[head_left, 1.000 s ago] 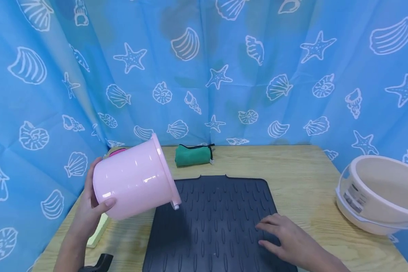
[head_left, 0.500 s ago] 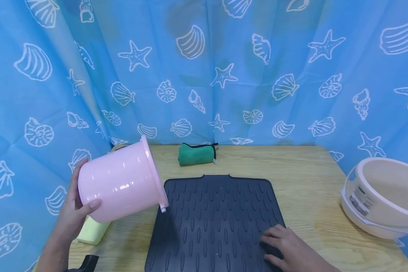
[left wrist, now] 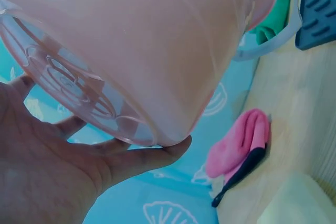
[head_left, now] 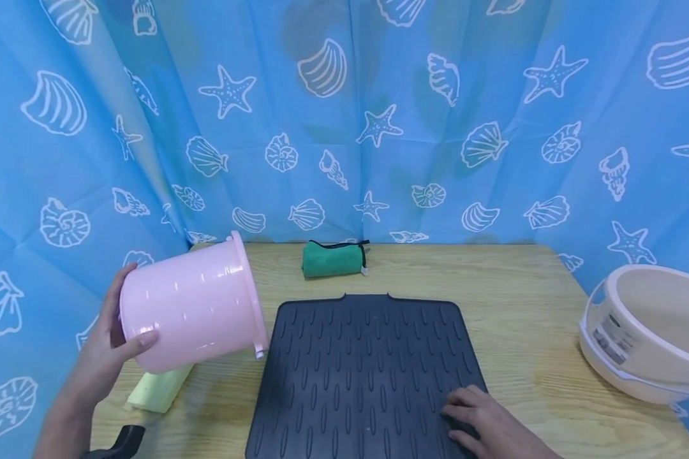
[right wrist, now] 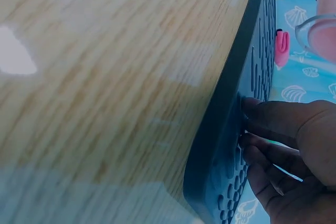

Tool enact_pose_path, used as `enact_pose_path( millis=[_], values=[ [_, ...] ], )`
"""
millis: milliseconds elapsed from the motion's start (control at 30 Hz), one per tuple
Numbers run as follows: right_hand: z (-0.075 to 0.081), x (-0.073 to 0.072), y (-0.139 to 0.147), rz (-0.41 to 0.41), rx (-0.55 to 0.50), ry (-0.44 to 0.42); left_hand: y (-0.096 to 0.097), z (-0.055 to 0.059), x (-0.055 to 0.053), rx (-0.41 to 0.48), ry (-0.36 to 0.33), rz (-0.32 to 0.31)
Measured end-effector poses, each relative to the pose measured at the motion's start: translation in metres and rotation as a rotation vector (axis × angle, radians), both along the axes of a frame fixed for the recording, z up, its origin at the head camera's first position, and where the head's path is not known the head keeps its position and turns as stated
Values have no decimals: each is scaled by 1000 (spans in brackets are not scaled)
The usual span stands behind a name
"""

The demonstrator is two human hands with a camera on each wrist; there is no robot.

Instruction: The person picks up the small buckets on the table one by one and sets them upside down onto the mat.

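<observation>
In the head view my left hand [head_left: 97,354] holds a pink bucket [head_left: 189,303] by its base, raised above the table's left side. The bucket lies almost on its side, its mouth turned right. The left wrist view shows the fingers spread around the ribbed bottom rim; the bucket's inside is hidden. My right hand [head_left: 476,417] rests its fingertips on a dark ridged mat [head_left: 373,363], near the mat's right edge. In the right wrist view those loosely bent fingers [right wrist: 262,156] touch the mat's surface and grip nothing.
A cream bucket [head_left: 614,331] with a handle stands at the table's right edge. Behind the mat lies a rolled green cloth [head_left: 333,260]. A pale yellow block [head_left: 161,387] sits below the pink bucket; a folded pink cloth [left wrist: 241,145] lies near the curtain [head_left: 298,127].
My left hand has carried the pink bucket leftward, uncovering more of the mat's left side and the yellow block. The right hand has come down onto the mat. The head view has shifted slightly.
</observation>
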State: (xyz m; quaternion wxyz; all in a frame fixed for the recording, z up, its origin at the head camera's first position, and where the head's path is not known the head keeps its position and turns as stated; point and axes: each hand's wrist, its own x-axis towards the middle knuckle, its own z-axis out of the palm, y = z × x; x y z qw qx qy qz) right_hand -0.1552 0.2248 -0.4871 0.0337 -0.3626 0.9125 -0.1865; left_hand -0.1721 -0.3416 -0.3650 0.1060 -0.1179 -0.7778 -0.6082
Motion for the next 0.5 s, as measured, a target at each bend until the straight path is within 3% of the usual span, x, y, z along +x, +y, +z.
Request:
enact_pose_path(
  millis=[267,500],
  values=[
    [-1,1,0,-3,18,-16,-2,4,-7,-152,-46,14],
    [-2,0,-1,-8,25,-18,-5,3,-13,-211,-79,-4]
  ],
)
